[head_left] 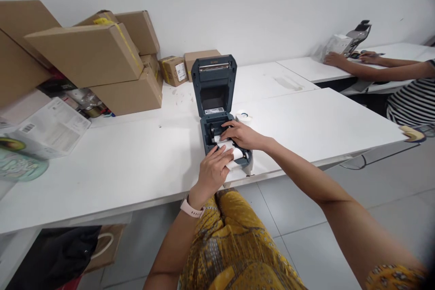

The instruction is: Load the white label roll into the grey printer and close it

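A dark blue-grey label printer (204, 135) stands near the table's front edge with its lid (195, 77) raised. White label paper (225, 145) lies in its open body and comes out over the front. My left hand (213, 170), with a pink band at the wrist, is at the front left of the printer; its fingers lie across the paper and close on it, the thumb mostly hidden. My right hand (243, 136) reaches over the printer's right side, fingers spread and tips down inside the compartment. Behind that hand sits a white label roll (244, 118), partly covered.
Stacked cardboard boxes (125, 95), a white carton (54, 127) and a mint-green item (23, 165) fill the table's left. Small boxes (173, 70) stand by the wall. At right, another person's hands (336, 60) work beside a bottle (358, 34). A bag (64, 249) sits below the table.
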The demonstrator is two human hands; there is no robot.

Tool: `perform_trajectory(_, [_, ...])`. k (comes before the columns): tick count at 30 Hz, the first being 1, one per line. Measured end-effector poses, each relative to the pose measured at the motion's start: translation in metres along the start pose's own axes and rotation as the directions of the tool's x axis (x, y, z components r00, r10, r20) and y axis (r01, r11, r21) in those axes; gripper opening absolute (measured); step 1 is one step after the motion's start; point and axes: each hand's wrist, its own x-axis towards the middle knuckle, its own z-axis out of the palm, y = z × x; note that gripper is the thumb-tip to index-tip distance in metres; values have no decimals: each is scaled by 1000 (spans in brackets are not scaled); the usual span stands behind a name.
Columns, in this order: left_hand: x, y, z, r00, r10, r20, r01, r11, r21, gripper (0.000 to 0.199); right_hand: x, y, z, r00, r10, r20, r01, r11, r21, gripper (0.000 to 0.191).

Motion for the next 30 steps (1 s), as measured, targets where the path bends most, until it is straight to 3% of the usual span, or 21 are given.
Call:
perform_trajectory(4, [-4,-2,3,999,-19,-43,16,998,-67,46,-2,-5,0,999,15,-33,-14,999,49,41])
perform_trajectory(7, [-7,-1,2,998,16,-55,-21,995,-101,49,-2,-12,-8,971,78,-227,-49,990,131,34])
perform_trajectory(9, [-9,0,1,998,31,-61,-38,993,-111,49,5,-14,-21,881,128,-456,-72,988,138,32])
perform_trajectory(11, [-11,2,2,997,38,-73,-46,993,-109,46,21,-9,-40,748,143,-648,-99,990,104,38])
perform_trajectory(13, [-13,6,3,995,51,-88,-60,993,-102,43,46,4,-64,660,152,-736,-127,988,90,53])
perform_trajectory(14, [-16,9,4,994,58,-96,-67,993,-99,43,61,14,-77,648,174,-741,-138,984,110,62])
perform_trajectory(16, [-21,17,6,992,65,-111,-76,993,-94,40,91,37,-102,677,249,-692,-154,968,197,75])
perform_trajectory(20, [-33,38,7,989,59,-133,-66,996,-53,31,126,58,-130,817,321,-479,-121,908,402,91])
perform_trajectory(22, [-36,46,8,987,53,-150,-55,998,-13,32,116,44,-127,820,303,-486,-92,907,410,92])
perform_trajectory(24, [-37,51,10,980,71,-188,-67,997,27,33,89,15,-110,770,302,-562,-107,929,353,89])
perform_trajectory(25, [-37,52,11,973,88,-216,-80,996,44,33,70,-1,-97,726,299,-620,-120,942,314,85])
perform_trajectory(27, [-37,53,15,952,127,-278,-112,991,70,31,30,-33,-67,684,238,-689,-122,969,214,68])
perform_trajectory(29, [-39,54,20,932,153,-330,-131,987,88,29,-8,-55,-35,671,154,-725,-90,988,126,54])
perform_trajectory(30, [-41,54,23,925,157,-346,-133,987,94,30,-23,-62,-21,690,130,-712,-93,992,91,50])
